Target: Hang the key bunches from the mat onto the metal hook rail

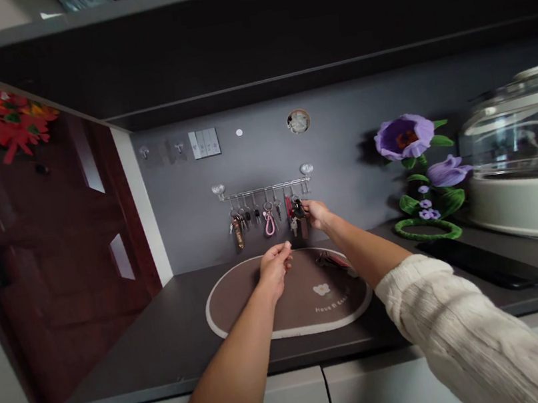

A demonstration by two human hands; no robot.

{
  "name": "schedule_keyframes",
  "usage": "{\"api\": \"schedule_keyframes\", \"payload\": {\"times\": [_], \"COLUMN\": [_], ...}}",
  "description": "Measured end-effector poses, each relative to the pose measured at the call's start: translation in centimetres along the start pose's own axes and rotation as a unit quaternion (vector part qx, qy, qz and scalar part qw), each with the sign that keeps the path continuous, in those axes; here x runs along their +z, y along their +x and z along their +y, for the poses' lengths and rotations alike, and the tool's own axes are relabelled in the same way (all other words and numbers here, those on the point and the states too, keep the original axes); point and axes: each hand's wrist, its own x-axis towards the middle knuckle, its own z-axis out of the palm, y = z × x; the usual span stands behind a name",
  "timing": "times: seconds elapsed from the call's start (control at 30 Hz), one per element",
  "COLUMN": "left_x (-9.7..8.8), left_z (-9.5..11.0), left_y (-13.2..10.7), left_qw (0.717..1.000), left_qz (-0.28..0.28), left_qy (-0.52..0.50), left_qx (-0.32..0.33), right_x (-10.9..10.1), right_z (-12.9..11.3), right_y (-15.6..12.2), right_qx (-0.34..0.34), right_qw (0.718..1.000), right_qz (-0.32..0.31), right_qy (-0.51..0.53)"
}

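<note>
Our right hand [316, 213] pinches the dark key bunch [298, 219] that hangs at the right end of the wall-mounted key rail [263, 191], fingers closed narrow on it. Our left hand [275, 269] hovers above the oval mat [287, 293], thumb and forefinger nearly together; we cannot tell whether they hold anything. We judge the risks as follows: a sideways pull may detach the rail's suction cups, and a loose pinch may drop the bunch onto the counter [168, 338].

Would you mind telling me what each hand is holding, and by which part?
Right hand grips the dark key bunch on the rack, near its top. Left hand: cannot tell.
</note>
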Motion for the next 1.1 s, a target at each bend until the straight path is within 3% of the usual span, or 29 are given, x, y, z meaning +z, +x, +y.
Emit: {"api": "schedule_keyframes", "payload": {"times": [0.27, 0.5, 0.73, 1.1], "left_x": [0.0, 0.1, -0.1, -0.4], "left_z": [0.0, 0.2, 0.1, -0.3], "left_y": [0.0, -0.1, 0.0, 0.1], "left_qw": [1.000, 1.000, 1.000, 0.997], "left_qz": [0.003, 0.000, -0.008, -0.013], "left_qy": [-0.003, 0.000, 0.005, 0.074], "left_qx": [0.002, -0.004, 0.001, 0.022], "right_x": [-0.9, -1.5, -1.9, -1.5], "right_z": [0.2, -0.3, -0.8, -2.2], "right_y": [-0.1, -1.5, -2.7, -7.5], "right_qx": [-0.033, -0.005, -0.036, -0.016], "right_qw": [0.998, 0.997, 0.994, 0.995], "right_qz": [-0.025, -0.019, -0.018, -0.041], "right_qy": [-0.046, -0.079, -0.102, -0.091]}}
